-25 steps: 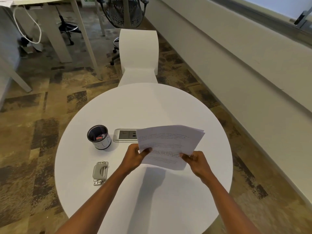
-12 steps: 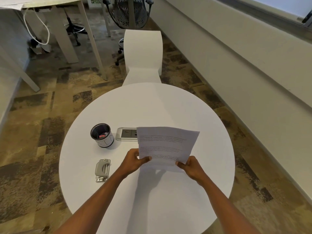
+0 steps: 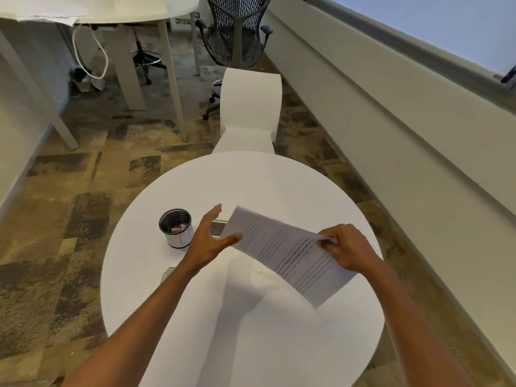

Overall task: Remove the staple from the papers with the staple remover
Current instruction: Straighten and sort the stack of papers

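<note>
Your round white table (image 3: 251, 344) carried everything. Above it the papers (image 3: 290, 258) hung tilted, pinched at one edge by your right hand (image 3: 349, 250). Your left hand (image 3: 208, 241) was spread, its thumb at their left corner. The staple remover (image 3: 167, 273) lay mostly hidden under your left forearm.

The far half of the round white table (image 3: 251, 177) lies bare, and so does the near edge between the 2 forearms. On the left side a black mesh cup (image 3: 176, 231) stands upright beside the open left hand (image 3: 208, 241). A grey metal tool (image 3: 167, 273) sits mostly hidden under that forearm. The tilted sheaf of printed white papers (image 3: 290, 255) covers the middle-right.
</note>
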A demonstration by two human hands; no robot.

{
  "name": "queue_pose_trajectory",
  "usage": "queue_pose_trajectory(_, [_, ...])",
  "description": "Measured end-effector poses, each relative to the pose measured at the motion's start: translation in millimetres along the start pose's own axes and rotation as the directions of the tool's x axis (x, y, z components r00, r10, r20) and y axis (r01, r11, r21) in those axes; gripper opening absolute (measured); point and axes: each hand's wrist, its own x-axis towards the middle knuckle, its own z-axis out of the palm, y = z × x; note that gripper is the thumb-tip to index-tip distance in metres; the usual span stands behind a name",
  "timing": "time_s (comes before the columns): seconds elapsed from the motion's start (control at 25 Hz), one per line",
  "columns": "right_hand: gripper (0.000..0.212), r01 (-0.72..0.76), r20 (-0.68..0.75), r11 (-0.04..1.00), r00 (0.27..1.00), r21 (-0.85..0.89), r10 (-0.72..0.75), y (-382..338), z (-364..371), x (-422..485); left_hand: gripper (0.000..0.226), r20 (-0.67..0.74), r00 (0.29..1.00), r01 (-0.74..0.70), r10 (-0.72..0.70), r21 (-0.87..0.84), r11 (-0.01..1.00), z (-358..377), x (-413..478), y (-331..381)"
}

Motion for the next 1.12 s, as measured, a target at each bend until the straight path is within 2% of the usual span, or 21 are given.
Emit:
queue_pose_trajectory(0.08, [0.022, 0.019, 0.048, 0.999, 0.999, -0.032, -0.017, -8.9, 0.3, 0.9, 0.073, 0.096, 0.995, -0.012, 0.007, 0.043, 0.999, 1.6, -1.5, -2.6])
queue_pose_trajectory(0.2, [0.022, 0.020, 0.100, 1.000, 0.995, 0.011, -0.021, -12.0, 9.7, -4.2, 0.031, 0.223, 0.975, 0.004, 0.008, -0.052, 0.999, 4.8, -7.0, -6.6])
queue_pose_trajectory(0.24, [0.019, 0.001, 0.102, 0.999, 0.995, 0.034, -0.005, -9.0, 12.3, -6.2, 0.026, 0.230, 0.973, 0.008, 0.006, -0.062, 0.998, 5.7, -9.6, -9.6])
queue_pose_trajectory(0.36, [0.010, -0.108, 0.129, 0.986, 0.987, 0.125, 0.092, 15.3, 16.8, -12.1, 0.029, 0.164, 0.986, 0.029, -0.011, -0.111, 0.993, 4.9, -18.1, -22.6])
queue_pose_trajectory(0.44, [0.007, -0.205, 0.182, 0.922, 0.972, 0.330, 0.151, 38.4, 20.5, -22.2, 0.028, 0.128, 0.990, 0.079, -0.060, -0.152, 0.985, 2.3, -22.6, -33.3])
queue_pose_trajectory(0.52, [0.017, -0.296, 0.257, 0.760, 0.951, 0.579, 0.174, 54.1, 34.6, -36.6, 0.023, 0.113, 0.987, 0.135, -0.114, -0.192, 0.972, 0.2, -24.9, -43.4])
queue_pose_trajectory(0.56, [0.024, -0.329, 0.286, 0.689, 0.941, 0.646, 0.181, 57.1, 46.2, -42.8, 0.021, 0.113, 0.985, 0.154, -0.132, -0.210, 0.965, 0.1, -26.0, -47.7])
queue_pose_trajectory(0.64, [0.034, -0.348, 0.299, 0.627, 0.936, 0.696, 0.187, 53.9, 72.9, -50.4, 0.020, 0.130, 0.979, 0.183, -0.156, -0.233, 0.955, 2.6, -28.2, -52.8])
queue_pose_trajectory(0.72, [0.042, -0.312, 0.248, 0.593, 0.950, 0.742, 0.189, 44.8, 93.4, -51.3, 0.021, 0.160, 0.970, 0.213, -0.182, -0.207, 0.955, 5.0, -29.5, -55.1])
queue_pose_trajectory(0.8, [0.040, -0.278, 0.167, 0.606, 0.958, 0.745, 0.233, 40.1, 102.0, -49.6, 0.024, 0.196, 0.960, 0.226, -0.198, -0.131, 0.965, 5.1, -29.0, -56.6])
queue_pose_trajectory(0.92, [0.032, -0.265, 0.068, 0.669, 0.950, 0.694, 0.306, 45.1, 105.1, -49.8, 0.033, 0.230, 0.959, 0.173, -0.162, -0.029, 0.984, 2.7, -26.4, -57.4])
queue_pose_trajectory(1.04, [0.032, -0.244, -0.006, 0.680, 0.939, 0.691, 0.343, 52.6, 108.7, -52.9, 0.036, 0.219, 0.968, 0.134, -0.120, -0.050, 0.990, 4.2, -28.2, -57.4])
queue_pose_trajectory(1.12, [0.034, -0.235, -0.007, 0.691, 0.944, 0.683, 0.329, 58.2, 117.5, -55.8, 0.038, 0.236, 0.966, 0.120, -0.107, -0.042, 0.992, 5.2, -31.3, -60.7])
